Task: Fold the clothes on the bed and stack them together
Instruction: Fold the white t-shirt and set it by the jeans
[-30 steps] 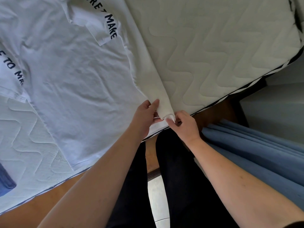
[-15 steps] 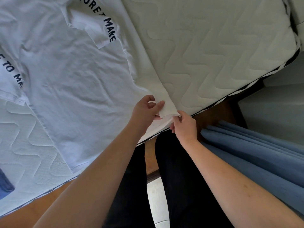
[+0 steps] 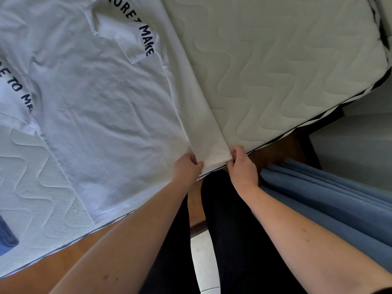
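Since half a second ago the two hands have drawn apart along the hem: then they met at one bunched corner of the white T-shirt, and the folded strip of cloth now lies stretched flat between them.

The left hand sits at about 6 o'clock in the head view, fingers curled and pinching the hem at the inner edge of the folded-over side panel. Just beside it, toward 3 o'clock, the right hand pinches the outer corner of the same fold between thumb and fingertips; how much cloth is tucked under its fingers is hard to tell from this angle. Both forearms run down toward 5 and 7 o'clock.

From the hands, the folded panel runs as a narrow band up toward 11 o'clock. The rest of the shirt spreads flat toward 9 and 10 o'clock, with one sleeve turned in at 11 o'clock showing dark lettering, and a second lettered sleeve at the 9 o'clock edge.

The shirt lies on a quilted white mattress, its hem at the near edge. A dark blue garment peeks in at 8 o'clock. Blue curtain folds hang at 4 o'clock, beside the person's dark trousers.
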